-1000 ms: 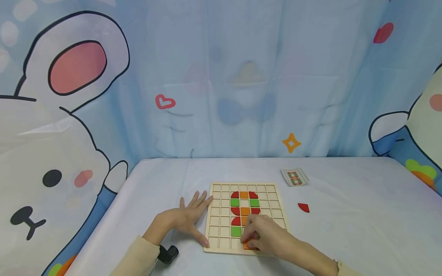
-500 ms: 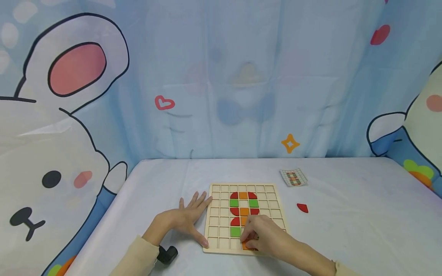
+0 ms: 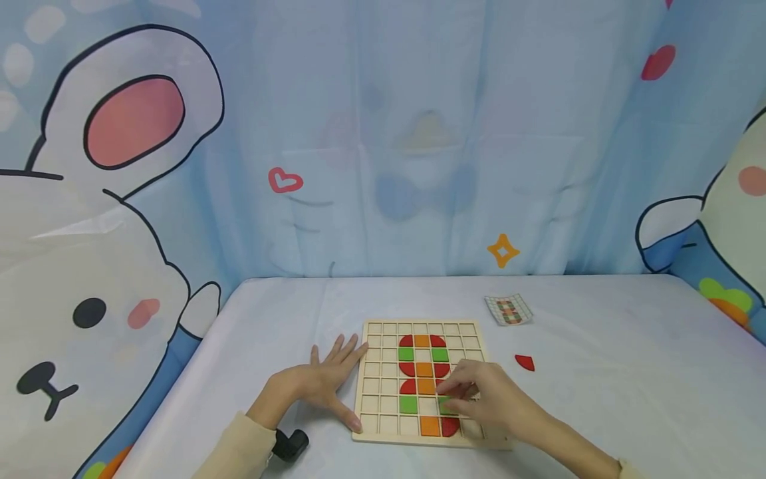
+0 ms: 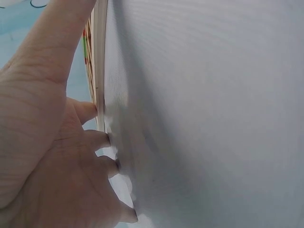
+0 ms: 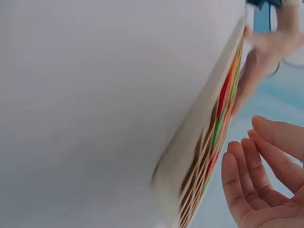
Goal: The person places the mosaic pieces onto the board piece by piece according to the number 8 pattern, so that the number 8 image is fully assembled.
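Note:
A pale wooden grid board (image 3: 413, 440) lies on the table, with red curved, orange square and green square tiles forming a figure in its middle. In the bottom row are an orange square (image 3: 429, 426) and a red curved tile (image 3: 450, 426). My left hand (image 3: 323, 379) spreads its straight fingers along the board's left edge, touching it with fingertips and thumb. Above the board's lower right part hovers my right hand (image 3: 487, 394), fingers loosely bent with nothing between them in the right wrist view. It partly covers a green square and a red tile.
One loose red quarter-round tile (image 3: 524, 362) lies on the white cloth (image 3: 598, 372) right of the board. Behind it is a small pattern card (image 3: 509, 310) with a coloured grid. A printed blue curtain (image 3: 335, 133) hangs behind the table.
My right hand has left the bottom row and moved right and slightly up, uncovering the orange square and red tile there. My left hand stays in place.

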{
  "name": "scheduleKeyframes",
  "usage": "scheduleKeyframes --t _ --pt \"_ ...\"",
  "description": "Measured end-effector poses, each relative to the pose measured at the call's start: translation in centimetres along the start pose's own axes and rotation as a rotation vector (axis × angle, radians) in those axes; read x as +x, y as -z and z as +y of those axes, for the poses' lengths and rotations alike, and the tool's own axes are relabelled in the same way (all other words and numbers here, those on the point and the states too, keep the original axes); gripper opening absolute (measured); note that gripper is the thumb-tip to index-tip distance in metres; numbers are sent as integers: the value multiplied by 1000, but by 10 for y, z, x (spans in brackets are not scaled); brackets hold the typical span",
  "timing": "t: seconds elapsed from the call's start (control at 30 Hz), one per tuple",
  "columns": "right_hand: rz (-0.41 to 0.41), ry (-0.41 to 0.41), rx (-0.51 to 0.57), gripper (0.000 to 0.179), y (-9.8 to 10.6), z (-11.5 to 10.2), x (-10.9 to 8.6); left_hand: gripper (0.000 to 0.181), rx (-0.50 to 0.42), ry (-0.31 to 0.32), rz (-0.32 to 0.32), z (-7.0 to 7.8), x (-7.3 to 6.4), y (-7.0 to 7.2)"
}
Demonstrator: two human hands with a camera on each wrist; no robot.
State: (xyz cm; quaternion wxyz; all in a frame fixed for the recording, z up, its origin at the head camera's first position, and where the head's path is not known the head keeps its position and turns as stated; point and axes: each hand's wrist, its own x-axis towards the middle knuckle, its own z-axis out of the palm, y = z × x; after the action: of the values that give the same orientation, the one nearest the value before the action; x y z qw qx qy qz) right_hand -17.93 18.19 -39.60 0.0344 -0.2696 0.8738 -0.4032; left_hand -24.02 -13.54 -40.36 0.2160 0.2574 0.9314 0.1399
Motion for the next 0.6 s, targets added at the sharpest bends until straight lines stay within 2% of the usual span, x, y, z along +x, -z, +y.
scheduleKeyframes --t 0.1,0.37,0.6 --pt "37 -6 -50 10 17 15 -5 133 0 4 -1 1 0 0" --pt "168 -142 -258 14 66 61 -16 133 -4 -1 -1 1 -1 0" --pt "184 -229 -325 21 88 82 -14 133 -7 -15 1 1 -1 2"
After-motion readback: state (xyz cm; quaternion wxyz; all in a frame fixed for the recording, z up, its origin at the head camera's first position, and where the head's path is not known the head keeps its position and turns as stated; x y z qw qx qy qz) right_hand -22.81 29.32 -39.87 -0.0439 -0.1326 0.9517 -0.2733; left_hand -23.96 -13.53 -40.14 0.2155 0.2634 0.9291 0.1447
